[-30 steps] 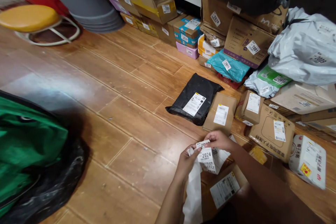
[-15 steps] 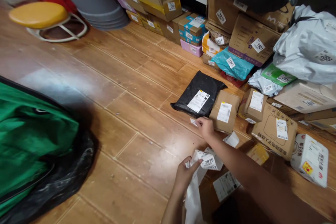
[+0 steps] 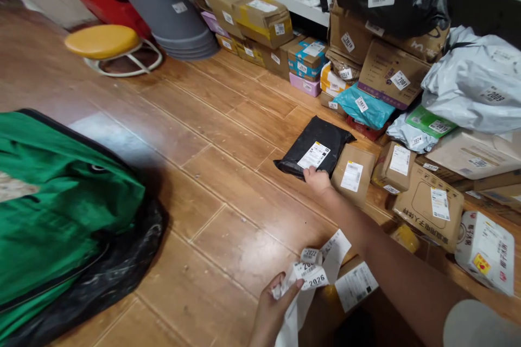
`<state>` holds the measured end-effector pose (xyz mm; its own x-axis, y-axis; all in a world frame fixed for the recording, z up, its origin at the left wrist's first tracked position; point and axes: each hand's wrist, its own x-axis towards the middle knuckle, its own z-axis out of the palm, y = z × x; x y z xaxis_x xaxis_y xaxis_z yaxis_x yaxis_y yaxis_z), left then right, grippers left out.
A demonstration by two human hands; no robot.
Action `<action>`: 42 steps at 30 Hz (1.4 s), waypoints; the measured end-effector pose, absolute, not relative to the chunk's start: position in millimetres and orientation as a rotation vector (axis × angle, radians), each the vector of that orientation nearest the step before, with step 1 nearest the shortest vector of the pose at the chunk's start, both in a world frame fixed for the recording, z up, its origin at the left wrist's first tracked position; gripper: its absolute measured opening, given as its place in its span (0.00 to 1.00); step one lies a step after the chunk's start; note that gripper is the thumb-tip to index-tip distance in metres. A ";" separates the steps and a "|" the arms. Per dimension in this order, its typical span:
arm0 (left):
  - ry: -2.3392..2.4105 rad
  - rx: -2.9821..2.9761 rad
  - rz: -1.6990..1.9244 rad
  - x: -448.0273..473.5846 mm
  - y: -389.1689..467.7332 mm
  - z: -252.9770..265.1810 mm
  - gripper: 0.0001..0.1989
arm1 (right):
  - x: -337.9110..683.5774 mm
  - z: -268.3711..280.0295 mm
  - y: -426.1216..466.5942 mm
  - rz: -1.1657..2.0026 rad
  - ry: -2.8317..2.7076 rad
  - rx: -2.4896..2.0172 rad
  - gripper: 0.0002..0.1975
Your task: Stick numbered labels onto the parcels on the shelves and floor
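Observation:
In my left hand (image 3: 274,301) is a long strip of white number labels (image 3: 313,279), pinched between thumb and fingers; one label reads 2026. The strip curls and hangs down over a brown box. My right hand (image 3: 318,179) reaches forward to the near edge of a black plastic parcel (image 3: 295,152) lying flat on the floor. Its fingers are closed at that edge, touching the parcel just below the white shipping label (image 3: 313,155). Whatever is under the fingertips is hidden. Right beside the black parcel lies a flat brown parcel (image 3: 362,158).
Labelled boxes and bags line the right, among them a brown carton (image 3: 423,209) and a white box (image 3: 484,252). A large green bag (image 3: 81,206) fills the left. Farther back stand a yellow stool (image 3: 101,42) and grey stacked stools (image 3: 175,21).
My right hand has moved forward from the floor with a small label to the black parcel's edge; that label no longer shows. My left hand, still holding the strip, sits slightly lower in view.

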<state>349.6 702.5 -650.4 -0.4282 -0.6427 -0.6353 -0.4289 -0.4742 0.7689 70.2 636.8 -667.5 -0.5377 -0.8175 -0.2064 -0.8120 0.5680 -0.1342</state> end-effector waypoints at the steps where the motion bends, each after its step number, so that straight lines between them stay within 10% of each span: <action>1: -1.530 1.580 -2.026 349.8 702.0 -648.5 0.29 | 66.3 -664.7 634.7 -0.038 2.584 -1.338 0.16; 7: -1.727 1.412 -2.180 339.8 692.6 -629.9 0.25 | 44.0 -645.2 655.7 -0.112 2.589 -1.186 0.19; 14: -1.905 1.176 -2.269 293.5 698.8 -625.7 0.16 | 119.8 -630.9 815.5 -0.978 1.345 -0.871 0.21; 23: -2.084 0.981 -2.191 225.1 722.2 -634.0 0.16 | 129.4 -654.9 864.4 -1.469 1.750 -0.204 0.17; 42: -2.106 0.975 -2.263 187.9 758.1 -635.1 0.17 | 92.0 -652.8 899.2 -1.490 1.420 -0.014 0.17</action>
<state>187.9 758.1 -635.1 -0.8147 -0.3201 -0.4835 -0.4592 -0.1531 0.8750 92.0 899.2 -652.8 -0.4686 -0.6463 -0.6023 0.6328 0.2301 -0.7393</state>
